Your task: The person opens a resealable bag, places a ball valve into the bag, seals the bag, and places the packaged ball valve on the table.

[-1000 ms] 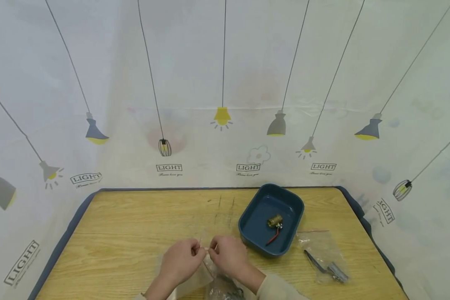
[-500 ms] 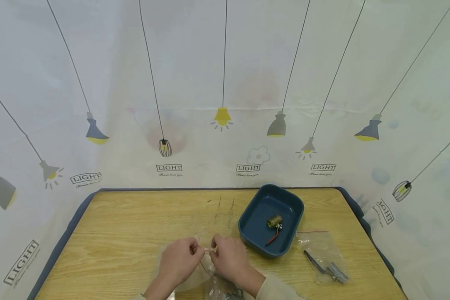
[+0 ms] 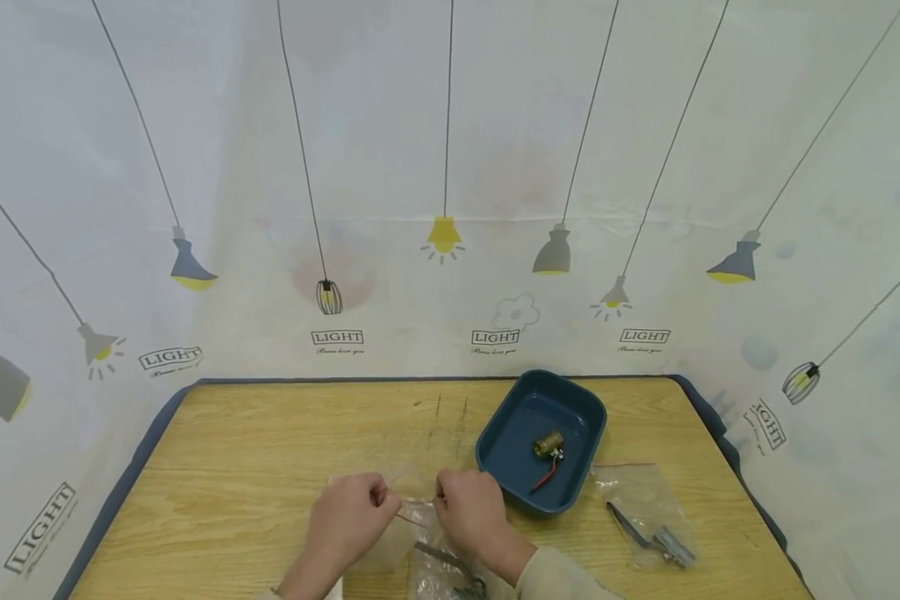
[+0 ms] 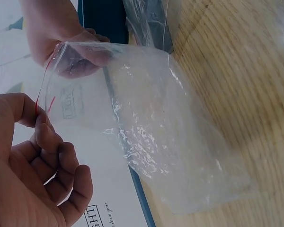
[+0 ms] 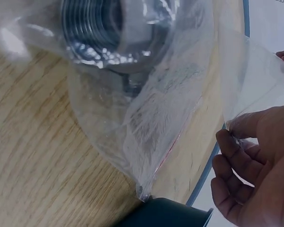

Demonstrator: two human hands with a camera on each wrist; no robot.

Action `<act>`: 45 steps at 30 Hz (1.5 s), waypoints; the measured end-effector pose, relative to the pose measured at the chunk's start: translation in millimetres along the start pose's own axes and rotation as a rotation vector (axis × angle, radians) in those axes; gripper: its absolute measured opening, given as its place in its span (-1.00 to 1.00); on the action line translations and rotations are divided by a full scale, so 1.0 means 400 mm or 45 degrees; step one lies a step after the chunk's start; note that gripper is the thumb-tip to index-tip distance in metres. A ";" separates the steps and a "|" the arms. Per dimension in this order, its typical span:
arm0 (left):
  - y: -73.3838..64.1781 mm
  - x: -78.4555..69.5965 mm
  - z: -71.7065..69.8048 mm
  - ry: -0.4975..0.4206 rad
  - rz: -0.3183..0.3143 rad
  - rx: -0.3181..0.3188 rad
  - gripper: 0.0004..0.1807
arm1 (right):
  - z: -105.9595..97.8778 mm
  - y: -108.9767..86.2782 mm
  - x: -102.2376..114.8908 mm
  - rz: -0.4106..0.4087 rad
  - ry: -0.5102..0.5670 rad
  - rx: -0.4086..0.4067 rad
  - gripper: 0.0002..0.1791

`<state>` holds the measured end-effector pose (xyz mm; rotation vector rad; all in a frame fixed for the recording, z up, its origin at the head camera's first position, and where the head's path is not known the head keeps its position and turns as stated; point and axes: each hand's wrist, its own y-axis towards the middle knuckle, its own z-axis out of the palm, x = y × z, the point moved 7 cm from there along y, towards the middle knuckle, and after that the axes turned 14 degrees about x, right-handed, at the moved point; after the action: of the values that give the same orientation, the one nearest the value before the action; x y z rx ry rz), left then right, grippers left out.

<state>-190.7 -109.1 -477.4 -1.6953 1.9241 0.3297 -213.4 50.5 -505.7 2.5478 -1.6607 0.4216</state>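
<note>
A clear zip bag [image 4: 156, 127] with a red line at its mouth hangs between my two hands above the table. My left hand [image 3: 351, 517] pinches one side of the mouth between thumb and forefinger, its other fingers loosely curled in the left wrist view. Opposite it, my right hand [image 3: 474, 512] pinches the other side. I see nothing inside this bag. Below the right hand lies a second clear bag [image 3: 438, 575], partly covered by that hand and forearm. In the right wrist view it holds a threaded metal fitting [image 5: 92, 30].
Right of the hands stands a dark blue tray [image 3: 510, 412] with a brass valve [image 3: 548, 443] that has a red lever. Farther right lies another clear bag [image 3: 641, 487] holding a metal part with a dark handle. A printed curtain rises behind the wooden table [image 3: 255, 450].
The hands have drawn apart, the left slightly leftward and the right rightward, spreading the bag's mouth between them. More of the bag lying below now shows, including a dark strip.
</note>
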 end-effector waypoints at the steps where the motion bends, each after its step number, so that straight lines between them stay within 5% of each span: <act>1: 0.001 -0.001 0.002 -0.005 0.003 -0.002 -0.77 | 0.001 0.001 0.003 -0.013 -0.019 0.004 -0.85; 5: 0.003 -0.005 0.006 -0.011 0.019 -0.010 -0.76 | 0.004 -0.005 0.015 -0.039 -0.116 0.038 -0.92; 18: 0.012 0.004 0.015 -0.010 0.020 -0.015 -0.76 | -0.017 -0.041 0.031 -0.128 -0.459 -0.057 -0.48; 29: 0.021 0.003 0.024 0.004 0.046 -0.037 -0.72 | -0.048 -0.066 -0.011 -0.137 -0.520 -0.161 -0.43; 38: 0.011 -0.013 0.017 0.211 0.101 -0.226 -0.75 | -0.073 -0.079 -0.069 -0.089 -0.533 -0.248 -0.51; 45: 0.014 -0.010 0.020 0.184 0.050 -0.200 -0.81 | -0.074 -0.085 -0.100 -0.064 -0.517 -0.281 -0.51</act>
<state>-194.0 -100.4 -482.8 -1.8280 2.0861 0.3918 -203.5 106.3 -484.9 2.6189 -1.6363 -0.2889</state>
